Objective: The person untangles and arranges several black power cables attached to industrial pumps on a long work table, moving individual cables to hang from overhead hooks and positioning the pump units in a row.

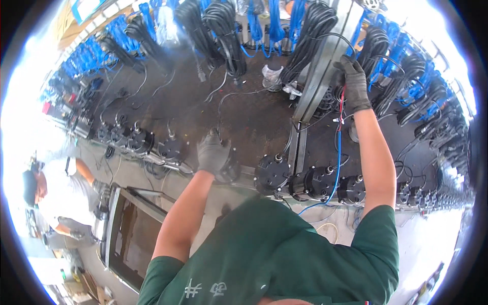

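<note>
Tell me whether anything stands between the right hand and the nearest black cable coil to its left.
In this view, the grey metal post stands between the right hand and the black cable coil.

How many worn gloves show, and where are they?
4: the person in green wears one on the left grip and one on the right grip; the person in white, left, wears an upper glove and a lower glove. Others may be hidden.
</note>
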The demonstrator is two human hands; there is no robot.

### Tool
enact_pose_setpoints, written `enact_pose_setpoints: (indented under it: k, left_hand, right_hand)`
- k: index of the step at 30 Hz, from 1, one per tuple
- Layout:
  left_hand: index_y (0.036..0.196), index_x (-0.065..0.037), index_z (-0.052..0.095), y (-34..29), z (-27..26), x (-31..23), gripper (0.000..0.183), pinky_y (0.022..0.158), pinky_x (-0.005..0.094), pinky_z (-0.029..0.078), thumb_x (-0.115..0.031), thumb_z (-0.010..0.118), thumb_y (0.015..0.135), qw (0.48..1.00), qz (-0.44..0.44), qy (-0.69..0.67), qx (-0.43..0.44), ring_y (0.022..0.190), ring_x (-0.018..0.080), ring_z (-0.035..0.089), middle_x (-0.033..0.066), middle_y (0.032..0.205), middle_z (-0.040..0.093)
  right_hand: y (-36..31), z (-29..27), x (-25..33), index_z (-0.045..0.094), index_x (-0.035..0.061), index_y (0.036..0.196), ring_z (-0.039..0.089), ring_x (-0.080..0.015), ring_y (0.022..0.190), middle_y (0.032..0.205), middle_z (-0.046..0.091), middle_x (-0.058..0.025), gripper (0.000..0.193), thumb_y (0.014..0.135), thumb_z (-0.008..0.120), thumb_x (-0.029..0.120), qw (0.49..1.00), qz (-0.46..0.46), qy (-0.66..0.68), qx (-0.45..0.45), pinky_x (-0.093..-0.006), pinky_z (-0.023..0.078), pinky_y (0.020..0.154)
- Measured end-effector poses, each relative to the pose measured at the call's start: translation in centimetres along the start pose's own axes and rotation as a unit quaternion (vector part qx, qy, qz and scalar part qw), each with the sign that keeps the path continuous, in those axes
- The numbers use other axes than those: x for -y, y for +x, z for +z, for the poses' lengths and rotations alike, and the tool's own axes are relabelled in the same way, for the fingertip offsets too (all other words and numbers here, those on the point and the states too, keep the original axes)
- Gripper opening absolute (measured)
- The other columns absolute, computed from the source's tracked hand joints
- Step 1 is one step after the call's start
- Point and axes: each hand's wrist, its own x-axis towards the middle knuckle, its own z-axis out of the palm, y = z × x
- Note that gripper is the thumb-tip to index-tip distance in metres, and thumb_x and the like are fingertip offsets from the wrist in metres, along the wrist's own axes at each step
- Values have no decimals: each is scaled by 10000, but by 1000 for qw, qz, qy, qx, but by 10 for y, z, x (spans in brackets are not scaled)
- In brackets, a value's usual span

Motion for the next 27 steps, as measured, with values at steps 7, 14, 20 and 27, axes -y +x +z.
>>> enact_pose_setpoints:
  k: [7, 14, 20, 27]
  left_hand:
    - [1213, -51, 674, 6, -12, -8, 512, 963, 553, 513, -458, 680, 903, 999, -40, 13, 22, 1085, 398, 691, 208, 1120, 737]
    - [1072, -39, 718, 1, -12, -6, 456, 945, 547, 512, -454, 682, 887, 999, -19, -19, -32, 1039, 405, 702, 215, 1045, 745]
    - [1057, -101, 736, -3, -13, -4, 392, 807, 505, 565, -448, 702, 876, 997, 6, -60, -49, 908, 371, 732, 171, 964, 763]
    - [1185, -91, 747, -9, -31, -10, 510, 951, 558, 532, -506, 721, 890, 998, -36, -56, -14, 1126, 409, 698, 192, 1125, 750]
  right_hand:
    - [-70, 1, 12, 682, 96, 943, 507, -79, 532, 814, 682, -17, 386, 1014, 678, 476, 990, -23, -102, 92, -244, 341, 466]
    - [-91, 4, 9, 669, 106, 1106, 498, -83, 599, 855, 647, -1, 393, 1017, 667, 489, 993, -7, 51, 104, -235, 319, 512]
    - [-104, 24, 17, 629, 84, 1382, 444, -59, 663, 868, 609, 45, 492, 1014, 666, 408, 996, -63, 45, 35, -220, 318, 562]
    - [-91, 16, 7, 693, 96, 1214, 474, -73, 775, 931, 598, 46, 270, 1078, 603, 311, 991, 12, 134, -15, -238, 380, 717]
